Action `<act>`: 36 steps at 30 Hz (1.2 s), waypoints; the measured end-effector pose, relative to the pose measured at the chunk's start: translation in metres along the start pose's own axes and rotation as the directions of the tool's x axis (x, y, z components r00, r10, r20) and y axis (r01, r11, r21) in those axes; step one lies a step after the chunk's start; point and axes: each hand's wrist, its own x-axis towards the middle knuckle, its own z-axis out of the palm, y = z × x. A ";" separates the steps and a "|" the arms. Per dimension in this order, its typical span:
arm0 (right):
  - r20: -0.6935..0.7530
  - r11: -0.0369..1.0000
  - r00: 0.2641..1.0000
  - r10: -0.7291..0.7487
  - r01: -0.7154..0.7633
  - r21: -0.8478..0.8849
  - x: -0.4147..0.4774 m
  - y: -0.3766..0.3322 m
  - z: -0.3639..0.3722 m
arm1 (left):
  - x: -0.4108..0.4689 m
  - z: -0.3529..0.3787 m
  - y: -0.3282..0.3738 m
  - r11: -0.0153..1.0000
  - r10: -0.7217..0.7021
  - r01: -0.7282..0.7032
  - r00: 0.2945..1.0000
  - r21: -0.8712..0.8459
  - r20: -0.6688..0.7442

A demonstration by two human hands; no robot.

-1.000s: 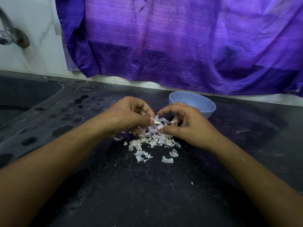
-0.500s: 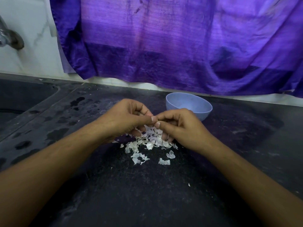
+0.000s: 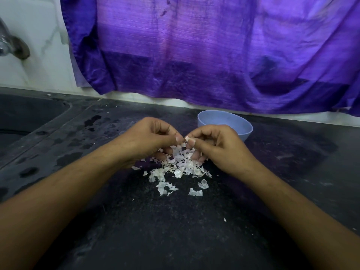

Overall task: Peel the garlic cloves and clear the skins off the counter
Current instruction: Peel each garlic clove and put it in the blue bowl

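Note:
Both my hands meet above a heap of white garlic skins (image 3: 176,168) on the dark counter (image 3: 175,230). My right hand (image 3: 216,147) pinches a small pale garlic clove (image 3: 187,138) between thumb and fingers. My left hand (image 3: 151,138) has its fingers curled, thumb tip against the same clove, pinching at its skin. Most of the clove is hidden by the fingers. A few loose skin flakes (image 3: 195,192) lie nearer to me than the heap.
A light blue bowl (image 3: 239,123) stands just behind my right hand; its contents are not visible. A dark sink (image 3: 23,115) lies at the left under a metal tap (image 3: 11,45). A purple cloth (image 3: 214,51) hangs along the back wall.
My thumbs have come together on the clove, and the skin piece that stuck out between the hands a second ago is gone from view. The camera has shifted slightly.

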 end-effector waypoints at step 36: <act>-0.088 0.988 0.993 -0.085 0.072 -0.135 -0.005 -0.002 0.013 | -0.002 0.021 -0.001 0.974 -0.166 0.132 0.969 -0.182 -0.184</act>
